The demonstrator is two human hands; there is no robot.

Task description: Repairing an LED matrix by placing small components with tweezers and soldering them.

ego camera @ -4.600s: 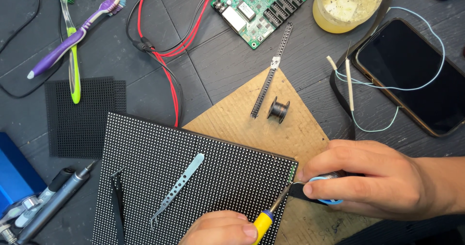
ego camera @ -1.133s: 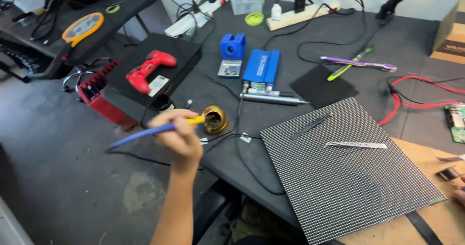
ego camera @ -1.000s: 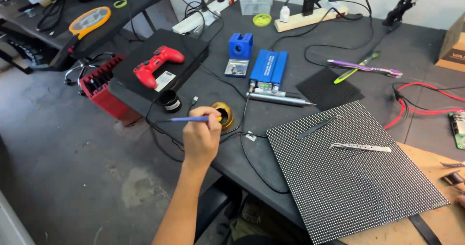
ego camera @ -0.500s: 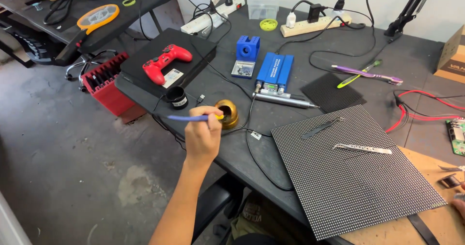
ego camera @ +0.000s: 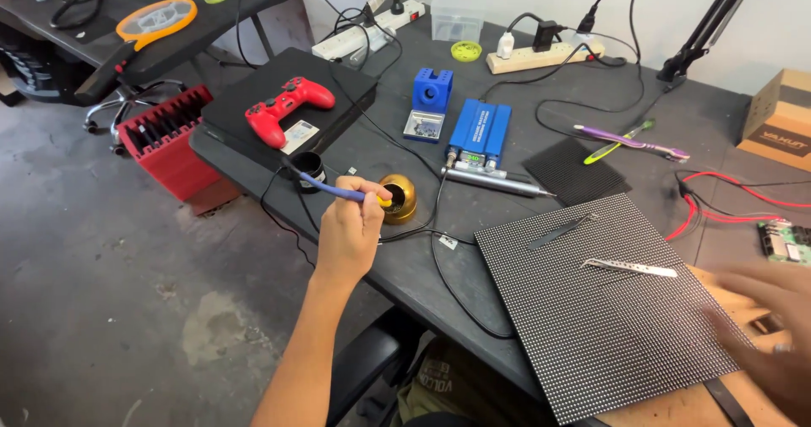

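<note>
My left hand (ego camera: 348,234) is closed around the soldering iron (ego camera: 338,191), its handle running out toward ten o'clock and its tip in the brass cleaner pot (ego camera: 397,197) at two o'clock. My right hand (ego camera: 773,330) blurs, loosely open, empty, well apart.

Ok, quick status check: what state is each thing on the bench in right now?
Left hand: grips the soldering iron.
Soldering iron: held, tip in the brass tip cleaner.
Brass tip cleaner: upright on the desk.
Right hand: blurred, open, over the panel's edge, holding nothing.
LED panel: lying flat.
Metal tweezers: lying on the panel.
Black tweezers: lying on the panel.
Red game controller: resting on the black box.
</note>
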